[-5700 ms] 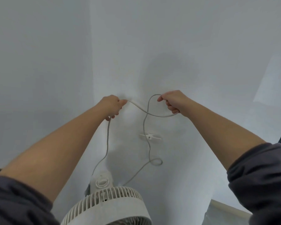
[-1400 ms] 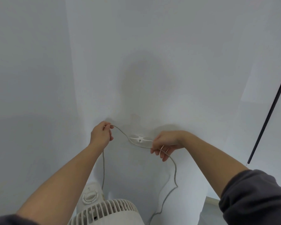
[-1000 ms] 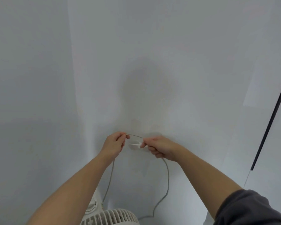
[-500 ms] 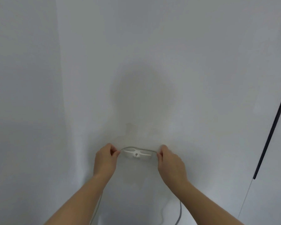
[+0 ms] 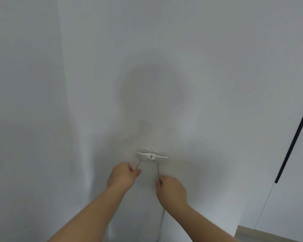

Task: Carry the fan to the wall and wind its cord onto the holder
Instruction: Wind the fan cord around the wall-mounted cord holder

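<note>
The hands, left hand and right hand, each pinch the cord, now dropped below the holder.

The cord slips behind the holder, so no telling how many turns sit there. It's buried inside the left hand and right hand too (exact grip hidden). Lower down it blurs into the wall. Both forearms get cut off at the bottom edge, and the black strip at the right edge.
</note>
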Demonstrator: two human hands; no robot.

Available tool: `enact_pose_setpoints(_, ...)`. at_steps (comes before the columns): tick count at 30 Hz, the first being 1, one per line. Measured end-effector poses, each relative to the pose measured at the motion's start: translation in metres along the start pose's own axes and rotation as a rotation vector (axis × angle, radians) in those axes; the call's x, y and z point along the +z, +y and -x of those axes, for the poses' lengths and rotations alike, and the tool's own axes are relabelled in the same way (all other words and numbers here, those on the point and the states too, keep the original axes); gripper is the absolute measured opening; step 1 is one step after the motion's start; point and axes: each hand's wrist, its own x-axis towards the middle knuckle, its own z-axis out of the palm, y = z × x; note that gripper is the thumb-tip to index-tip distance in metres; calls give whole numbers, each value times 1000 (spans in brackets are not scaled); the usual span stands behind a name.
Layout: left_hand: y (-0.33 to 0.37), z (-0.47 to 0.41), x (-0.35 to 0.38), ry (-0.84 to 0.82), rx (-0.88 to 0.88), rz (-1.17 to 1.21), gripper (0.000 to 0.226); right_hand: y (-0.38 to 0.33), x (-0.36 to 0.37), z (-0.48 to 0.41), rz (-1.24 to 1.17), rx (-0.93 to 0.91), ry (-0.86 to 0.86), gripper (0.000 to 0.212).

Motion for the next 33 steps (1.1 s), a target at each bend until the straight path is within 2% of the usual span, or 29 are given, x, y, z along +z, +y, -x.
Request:
enact_pose_setpoints(3, -6, 4, 1, -258, -101, -103, 32, -3, -2, -7, -111, 107, -92, 36)
enact_pose_setpoints(5, -7, 9, 3, -386, -146, -143, 21, -2, -4, -12, -267, 180, -139, 32)
enact_pose_setpoints(7, -8, 13, 8, -443, -132, -112, 19, 0, -8, -14, -446, 249, -153, 22)
enact_pose_setpoints(12, 1, 24, 15, -555, 63, 50, 30, -4, -20, -18, -851, 416, -333, 15)
enact_pose_setpoints(15, 1, 26, 17, -610, 101, 66, 15, -7, -26, -17, -929, 433, -397, 14)
enact_pose_setpoints(16, 0, 26, 17, -599, 110, 90, 15, -7, -26, -16, -923, 426, -405, 14)
enact_pose_setpoints(19, -3, 22, 12, -503, 78, 164, 32, -6, -25, -15, -866, 370, -333, 12)
enact_pose_setpoints(23, -6, 18, 4, -238, 107, -9, 37, -9, -21, -11, -788, 254, -101, 20)
enact_pose_setpoints(27, -10, 17, -1, -67, 40, -27, 32, -16, -23, -3, -788, 155, 35, 9)
enact_pose_setpoints(33, -17, 7, -5, 94, -18, -45, 36, -16, -51, 4, -637, -45, 326, 33)
